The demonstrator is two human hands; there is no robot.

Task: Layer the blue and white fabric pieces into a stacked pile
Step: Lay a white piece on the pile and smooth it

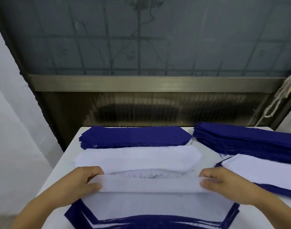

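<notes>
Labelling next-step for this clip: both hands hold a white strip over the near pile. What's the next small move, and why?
Probably lower the long white fabric strip flat onto the near blue-and-white layered pile and let go. The left hand and right hand pinch its two ends, it hangs just above that pile, and its ends roughly line up with the white piece on top.

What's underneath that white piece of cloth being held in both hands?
Under the held white piece lies the layered pile: a white sheet on top, blue edges poking out around it. Further back sits a white stack. How many layers the pile holds is hidden.
</notes>
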